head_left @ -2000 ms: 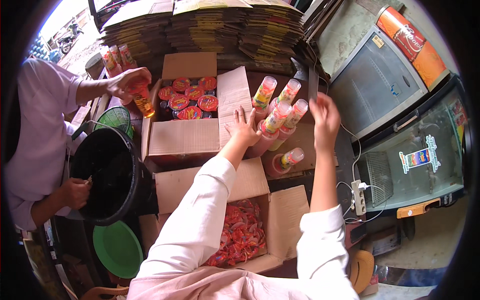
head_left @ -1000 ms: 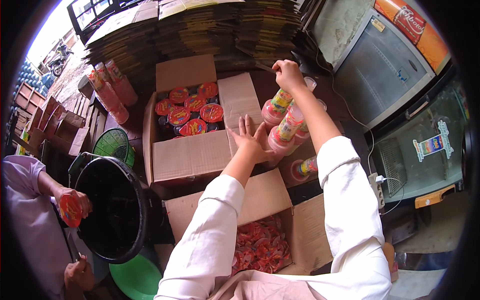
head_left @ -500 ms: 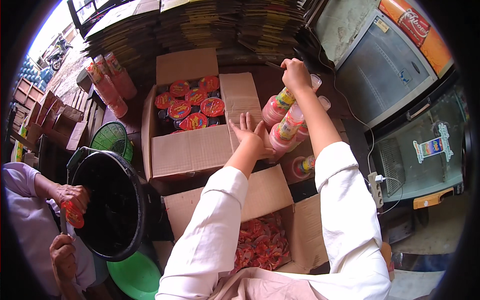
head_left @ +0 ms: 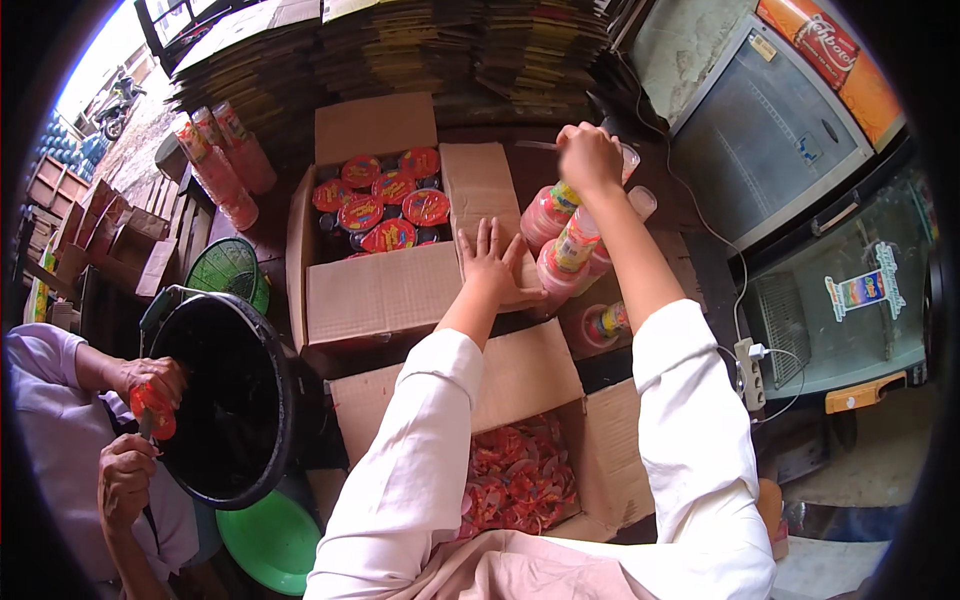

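Note:
My left hand (head_left: 490, 272) rests on the right flap of an open carton (head_left: 380, 300), fingers spread and holding nothing. Inside that carton are several dark cups with red printed lids (head_left: 388, 237). Farther right and higher, my right hand (head_left: 590, 160) is closed on a knife (head_left: 537, 146), its thin blade pointing left; the handle is hidden in my fist. Below that hand stand tall stacks of pink cups (head_left: 574, 250) with colourful printed sides, one close to my left fingertips. A shorter stack (head_left: 605, 324) lies tilted nearer me.
A second carton (head_left: 610, 450) full of red lid scraps (head_left: 520, 475) sits close to my body. At left, a co-worker's hands (head_left: 140, 400) hold a red-lidded cup and a blade beside a black bucket (head_left: 285, 400). Flattened cartons (head_left: 420, 60) are piled behind; a glass-fronted cooler (head_left: 850, 300) stands right.
My right hand has come slightly lower, and the knife blade now lies flatter, pointing left. My left hand stays on the flap. The co-worker's lower hand and blade have risen toward the red-lidded cup.

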Available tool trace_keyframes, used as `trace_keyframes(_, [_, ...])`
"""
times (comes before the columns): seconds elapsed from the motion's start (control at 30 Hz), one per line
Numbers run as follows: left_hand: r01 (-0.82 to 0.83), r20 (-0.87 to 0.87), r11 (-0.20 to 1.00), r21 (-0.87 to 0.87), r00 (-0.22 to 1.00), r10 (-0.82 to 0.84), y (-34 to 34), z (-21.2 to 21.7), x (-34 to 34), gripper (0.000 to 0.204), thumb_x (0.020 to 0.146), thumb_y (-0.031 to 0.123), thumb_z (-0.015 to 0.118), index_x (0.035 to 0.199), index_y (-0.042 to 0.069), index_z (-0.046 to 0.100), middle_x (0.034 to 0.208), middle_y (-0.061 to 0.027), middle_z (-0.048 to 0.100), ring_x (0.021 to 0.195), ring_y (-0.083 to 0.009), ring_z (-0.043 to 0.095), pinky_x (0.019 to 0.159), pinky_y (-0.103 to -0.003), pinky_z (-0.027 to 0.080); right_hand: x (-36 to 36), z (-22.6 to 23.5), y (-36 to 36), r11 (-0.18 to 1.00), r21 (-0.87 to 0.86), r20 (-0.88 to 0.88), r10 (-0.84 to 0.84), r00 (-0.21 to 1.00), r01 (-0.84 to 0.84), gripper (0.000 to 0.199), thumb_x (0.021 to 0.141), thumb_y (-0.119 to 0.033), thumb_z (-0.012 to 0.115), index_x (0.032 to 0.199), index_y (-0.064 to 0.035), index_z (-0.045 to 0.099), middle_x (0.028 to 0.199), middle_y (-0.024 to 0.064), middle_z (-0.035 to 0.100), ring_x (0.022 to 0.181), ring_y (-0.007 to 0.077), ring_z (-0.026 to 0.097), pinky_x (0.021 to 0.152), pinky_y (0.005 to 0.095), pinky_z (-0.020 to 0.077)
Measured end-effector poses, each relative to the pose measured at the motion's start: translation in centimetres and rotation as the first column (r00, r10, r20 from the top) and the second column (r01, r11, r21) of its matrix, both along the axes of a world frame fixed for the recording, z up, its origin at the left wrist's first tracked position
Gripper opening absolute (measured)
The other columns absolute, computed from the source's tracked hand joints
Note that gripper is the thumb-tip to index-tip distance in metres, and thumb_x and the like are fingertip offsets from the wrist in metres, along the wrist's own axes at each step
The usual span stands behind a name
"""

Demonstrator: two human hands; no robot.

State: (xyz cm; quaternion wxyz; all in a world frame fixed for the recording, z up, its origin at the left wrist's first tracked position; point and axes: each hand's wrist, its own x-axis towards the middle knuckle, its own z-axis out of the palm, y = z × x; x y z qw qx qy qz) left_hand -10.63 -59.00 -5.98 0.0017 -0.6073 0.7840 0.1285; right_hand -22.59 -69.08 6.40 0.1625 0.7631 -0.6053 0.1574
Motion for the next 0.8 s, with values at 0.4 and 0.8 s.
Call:
trace_keyframes(0.4, [0.021, 0.146, 1.000, -0.010, 0.989, -0.019, 0.5, 0.9, -0.3, 0.116, 0.045, 0.067, 0.065, 0.138, 0.019, 0.016, 0.143, -0.0178, 0.004, 0.133, -0.0314, -0.003, 0.102, -0.054, -0.003, -1.7, 0.2, -0.6, 0.803, -0.226, 0.233, 0.594, 0.770, -0.551, 0.007, 0.073, -0.003, 0.057, 0.080, -0.0035, 0.059, 0.076, 0.0084, 0.056, 0.074, 0.0279, 0.057, 0.064, 0.0350, 0.0470])
trace_keyframes(0.8, [-0.061, 0.358, 0.991, 0.119, 0.934, 0.015, 0.1, 0.8, -1.3, 0.122, 0.047, 0.065, 0.065, 0.139, 0.018, 0.001, 0.145, -0.0102, -0.003, 0.133, -0.0239, -0.008, 0.103, -0.054, -0.003, -2.1, -0.1, -1.2, 0.902, -0.045, 0.213, 0.428, 0.878, -0.429, 0.010, 0.074, -0.007, 0.053, 0.080, -0.0095, 0.061, 0.082, 0.0069, 0.058, 0.082, 0.0259, 0.058, 0.068, 0.0371, 0.0489])
